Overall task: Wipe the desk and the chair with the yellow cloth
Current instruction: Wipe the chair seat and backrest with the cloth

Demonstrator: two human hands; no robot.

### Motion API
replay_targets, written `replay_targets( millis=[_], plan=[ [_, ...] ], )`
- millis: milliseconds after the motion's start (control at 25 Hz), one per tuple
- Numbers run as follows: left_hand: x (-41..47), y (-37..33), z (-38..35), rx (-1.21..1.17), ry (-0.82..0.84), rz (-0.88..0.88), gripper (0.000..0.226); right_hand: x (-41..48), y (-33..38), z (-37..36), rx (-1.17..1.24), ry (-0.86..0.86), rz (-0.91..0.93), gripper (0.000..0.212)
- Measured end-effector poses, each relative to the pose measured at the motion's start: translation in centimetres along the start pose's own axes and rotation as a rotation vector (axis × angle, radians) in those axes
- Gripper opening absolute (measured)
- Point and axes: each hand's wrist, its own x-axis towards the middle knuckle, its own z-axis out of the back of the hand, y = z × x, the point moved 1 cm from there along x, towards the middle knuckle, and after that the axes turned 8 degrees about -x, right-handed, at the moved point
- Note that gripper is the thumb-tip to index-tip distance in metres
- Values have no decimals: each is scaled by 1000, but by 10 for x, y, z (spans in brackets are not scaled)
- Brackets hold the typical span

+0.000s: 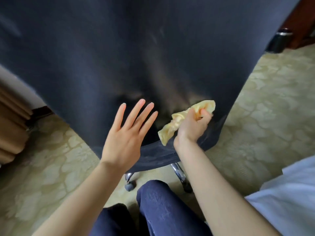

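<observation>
The right hand [190, 126] grips the yellow cloth [177, 121], bunched into a loose wad. Its fingers [203, 112] curl round the upper end of the cloth, and the thumb side faces the camera. One crumpled tail of cloth hangs out below and to the left of these fingers, and a flatter corner sticks out just above them. The cloth lies against the lower part of the chair [119, 57], whose dark mesh back fills the view above and beyond both hands.

The left hand [127, 137] holds nothing. Its fingers [136, 113] are straight and spread wide, pointing up and slightly right, with the back of the hand toward the camera. They sit in front of the chair back, just left of the cloth. Whether they touch the mesh cannot be told.

Below the fingers of both hands, the bottom edge of the chair back curves across. Under it a chrome leg [179, 171] slants down, and a grey caster [130, 186] rests on the pale patterned carpet [264, 108]. Nearer the camera, beneath the forearms, are the person's knees in dark blue trousers [158, 201]. A white sleeve [289, 193] shows at the right.

Far to the left of the spread fingers hangs a brown curtain [12, 125]. Far up and right of the cloth-holding fingers, a black bin [279, 41] stands on the carpet, part of it hidden by the chair's edge.
</observation>
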Motion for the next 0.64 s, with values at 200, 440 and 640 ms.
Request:
replay_targets(
  millis=[200,440,640],
  plan=[
    [13,18,21,-8,2,-153,66,-54,20,-19,-56,98,661,25],
    [32,6,34,70,90,-295,59,-17,2,-9,-296,194,1190,30],
    [72,-21,35,189,118,-504,59,32,-22,12,-278,40,938,24]
  ],
)
